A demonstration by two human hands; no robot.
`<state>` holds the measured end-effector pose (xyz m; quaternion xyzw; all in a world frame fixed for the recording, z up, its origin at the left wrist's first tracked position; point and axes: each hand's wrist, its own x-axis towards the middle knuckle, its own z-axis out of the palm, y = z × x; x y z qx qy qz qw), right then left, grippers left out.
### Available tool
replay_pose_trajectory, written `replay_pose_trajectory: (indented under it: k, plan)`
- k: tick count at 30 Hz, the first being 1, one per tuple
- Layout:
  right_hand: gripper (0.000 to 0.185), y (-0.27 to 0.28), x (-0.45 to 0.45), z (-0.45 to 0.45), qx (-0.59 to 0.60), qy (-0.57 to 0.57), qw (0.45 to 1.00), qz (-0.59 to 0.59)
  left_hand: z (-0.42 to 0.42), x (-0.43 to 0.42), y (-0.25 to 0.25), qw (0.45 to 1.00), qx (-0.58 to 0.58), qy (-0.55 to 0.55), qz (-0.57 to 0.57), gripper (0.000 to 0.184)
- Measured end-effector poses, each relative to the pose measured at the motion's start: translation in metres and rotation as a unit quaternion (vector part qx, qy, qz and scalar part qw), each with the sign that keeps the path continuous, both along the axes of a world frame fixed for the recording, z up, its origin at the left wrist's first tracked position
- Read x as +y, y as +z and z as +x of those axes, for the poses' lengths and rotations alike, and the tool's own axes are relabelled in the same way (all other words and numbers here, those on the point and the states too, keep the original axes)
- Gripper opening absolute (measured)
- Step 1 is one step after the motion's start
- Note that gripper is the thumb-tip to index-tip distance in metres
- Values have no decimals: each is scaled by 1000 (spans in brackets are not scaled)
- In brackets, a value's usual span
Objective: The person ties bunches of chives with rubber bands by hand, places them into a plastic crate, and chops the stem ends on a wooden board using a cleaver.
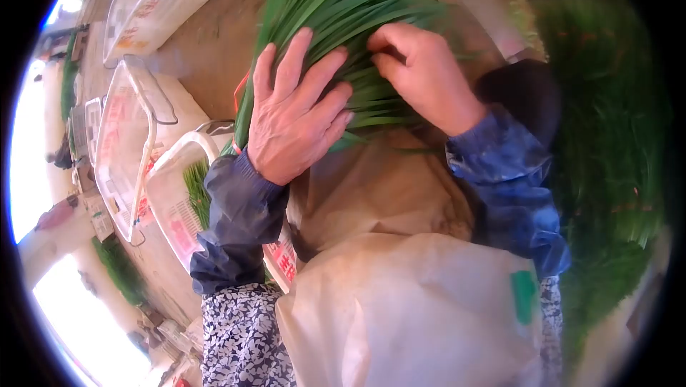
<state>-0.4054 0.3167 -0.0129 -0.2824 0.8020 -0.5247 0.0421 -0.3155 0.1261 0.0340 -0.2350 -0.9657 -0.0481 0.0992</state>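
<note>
A large bunch of long, flat green leaves, which look like garlic chives point(336, 8), lies across my lap. My left hand point(296, 112) rests on top of the bunch, palm down, its fingers stretched out and spread over the leaves. At the bunch's right side is my right hand point(426, 72), thumb and forefinger drawn together in a pinch. Whatever sits between those fingertips is too small to make out. A reddish band point(241, 92) shows at the left edge of the leaves, beside my left hand. Beneath the bunch, a brown cloth point(379, 187) covers my lap.
White plastic baskets point(161, 226) with handles stand on the left, the nearest holding cut green stalks point(196, 190). A big heap of tied greens point(607, 137) fills the right side. Brown floor point(207, 37) lies ahead, and a pale apron point(414, 308) covers my front.
</note>
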Motion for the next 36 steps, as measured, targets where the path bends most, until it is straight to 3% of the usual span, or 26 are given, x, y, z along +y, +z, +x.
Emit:
replay_pose_trajectory:
  k: [6, 13, 16, 18, 22, 24, 28, 34, 36]
  plan:
    - [26, -14, -4, 6, 23, 7, 999, 23, 6, 1, 1, 1000, -8, 6, -2, 28]
    - [23, -19, -7, 9, 19, -5, 1000, -15, 7, 0, -1, 1000, -8, 2, 1, 26]
    - [20, -14, -8, 12, -63, -59, 996, -16, 7, 0, 0, 1000, -10, 4, 1, 25]
    - [17, -12, -6, 10, 23, -26, 999, 9, 6, 0, 0, 1000, -12, 0, 4, 25]
    - [18, -18, -4, 7, 29, 2, 999, 25, 5, -1, 0, 1000, -14, -1, -1, 24]
    - [16, -16, -3, 3, -93, 16, 995, -10, 4, -1, 1, 1000, -16, -3, -2, 24]
    - [17, -19, -3, -4, -101, 44, 994, -11, 3, -2, -1, 1000, 6, -13, 1, 22]
    - [17, -16, -7, -1, -218, 73, 973, -4, 3, -4, 2, 1000, 3, -14, -1, 23]
    - [16, -24, -8, 1, -207, 78, 973, -64, 2, -6, 3, 1000, 5, -12, -3, 24]
